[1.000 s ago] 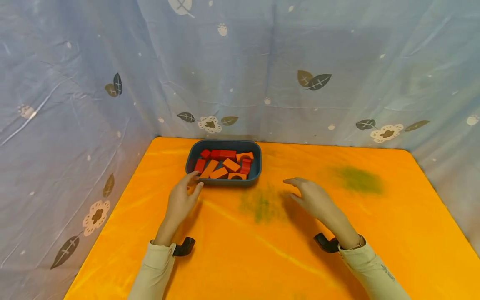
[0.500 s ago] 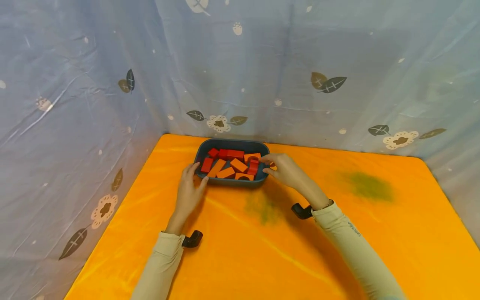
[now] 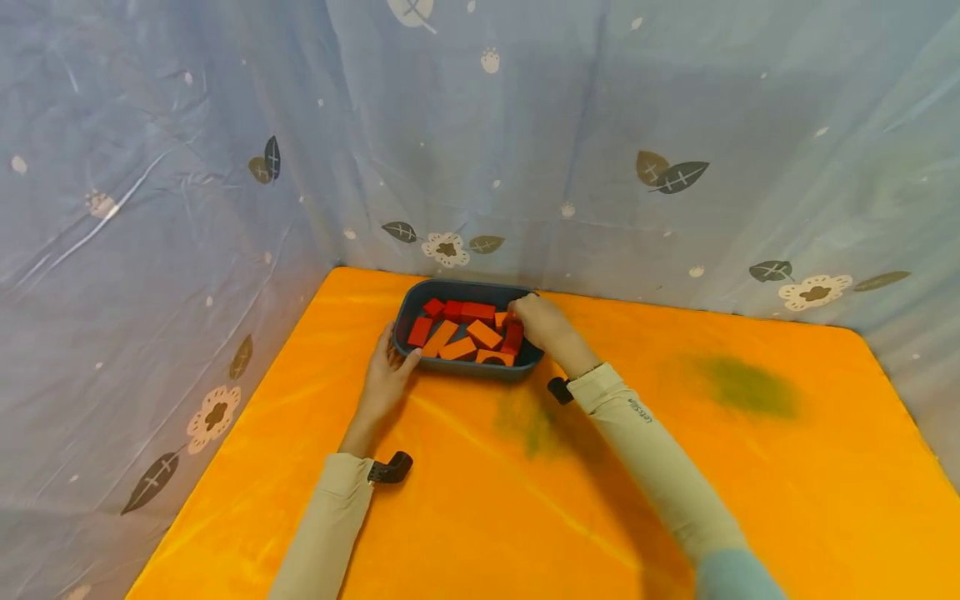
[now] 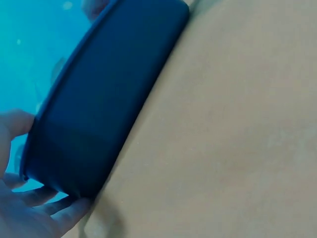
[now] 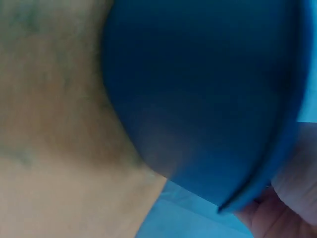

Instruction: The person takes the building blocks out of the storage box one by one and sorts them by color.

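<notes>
A dark blue plastic bin [image 3: 468,369] stands at the back of the table, holding several red blocks [image 3: 478,312] and orange blocks [image 3: 484,334]. My left hand [image 3: 384,379] holds its left end: the thumb is at the near rim and the fingers lie around the end wall, as the left wrist view shows on the bin [image 4: 99,99]. At the opposite end, my right hand [image 3: 546,323] grips the right rim with curled fingers, partly covering the blocks there. In the right wrist view, that hand [image 5: 285,203] is mostly behind the bin's rim [image 5: 285,134].
A yellow cloth [image 3: 480,517] with greenish patches covers the table. Pale blue curtains [image 3: 525,125] with leaf and flower prints rise behind the bin and along the left side. A dark wrist mount [image 3: 392,468] sticks out from the left cuff.
My right hand has moved left and forward from over the cloth to the bin's right rim. The left hand has closed in on the bin's left end. The head view has shifted slightly.
</notes>
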A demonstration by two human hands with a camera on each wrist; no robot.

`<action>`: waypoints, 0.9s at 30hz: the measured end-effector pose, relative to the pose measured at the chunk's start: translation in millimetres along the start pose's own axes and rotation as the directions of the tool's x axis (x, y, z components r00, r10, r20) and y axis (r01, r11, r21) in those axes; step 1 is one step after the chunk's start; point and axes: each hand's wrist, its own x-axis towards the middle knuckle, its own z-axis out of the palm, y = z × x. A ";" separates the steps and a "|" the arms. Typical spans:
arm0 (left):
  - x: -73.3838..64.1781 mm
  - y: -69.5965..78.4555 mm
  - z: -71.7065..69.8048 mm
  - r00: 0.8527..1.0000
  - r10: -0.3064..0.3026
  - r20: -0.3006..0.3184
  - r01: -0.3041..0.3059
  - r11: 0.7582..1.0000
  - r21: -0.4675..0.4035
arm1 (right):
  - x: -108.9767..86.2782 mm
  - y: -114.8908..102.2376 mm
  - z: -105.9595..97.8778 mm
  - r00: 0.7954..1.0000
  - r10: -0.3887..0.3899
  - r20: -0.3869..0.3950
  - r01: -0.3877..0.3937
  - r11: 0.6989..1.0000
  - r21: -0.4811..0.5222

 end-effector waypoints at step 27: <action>0.5 -5.5 4.7 1.000 0.013 -0.026 -0.014 0.999 -0.042 | -60.6 71.7 -33.5 0.924 0.383 -0.018 -0.128 0.353 0.927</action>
